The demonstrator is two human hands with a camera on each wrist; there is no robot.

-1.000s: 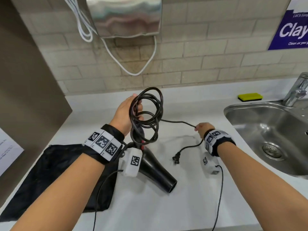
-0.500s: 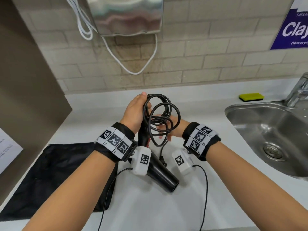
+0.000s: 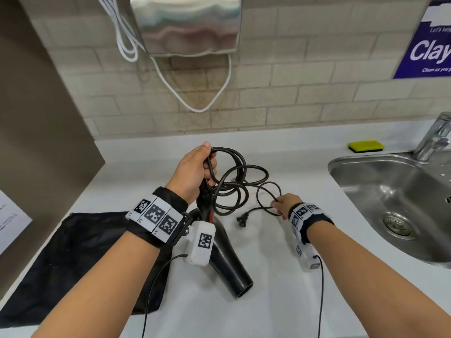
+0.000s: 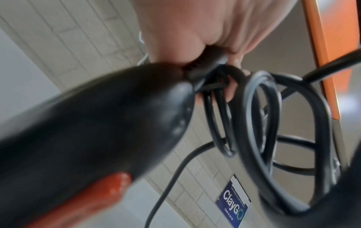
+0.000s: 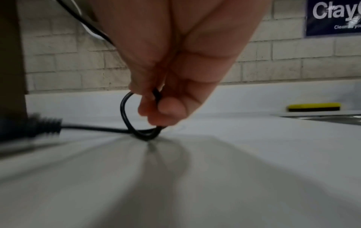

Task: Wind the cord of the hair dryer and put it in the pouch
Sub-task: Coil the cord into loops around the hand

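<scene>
My left hand (image 3: pixel 195 169) grips the handle of the black hair dryer (image 3: pixel 227 259) together with several loops of its black cord (image 3: pixel 234 181); the nozzle points toward me over the counter. The left wrist view shows the fingers curled round the coiled cord (image 4: pixel 254 123) at the end of the dryer handle (image 4: pixel 97 131). My right hand (image 3: pixel 283 203) pinches the loose end of the cord low over the counter, seen close as a small cord loop (image 5: pixel 134 123). The plug (image 3: pixel 242 220) lies on the counter between the hands. The black pouch (image 3: pixel 73 259) lies flat at the left.
A steel sink (image 3: pixel 395 203) with a tap (image 3: pixel 434 140) is at the right, a yellow sponge (image 3: pixel 366 145) behind it. A steel wall dryer (image 3: pixel 188 25) with white cables hangs on the brick wall. A brown partition (image 3: pixel 36 142) bounds the left.
My right hand left the coil and moved right and down to the counter, now pinching the cord near the plug. The left hand still holds the dryer and loops.
</scene>
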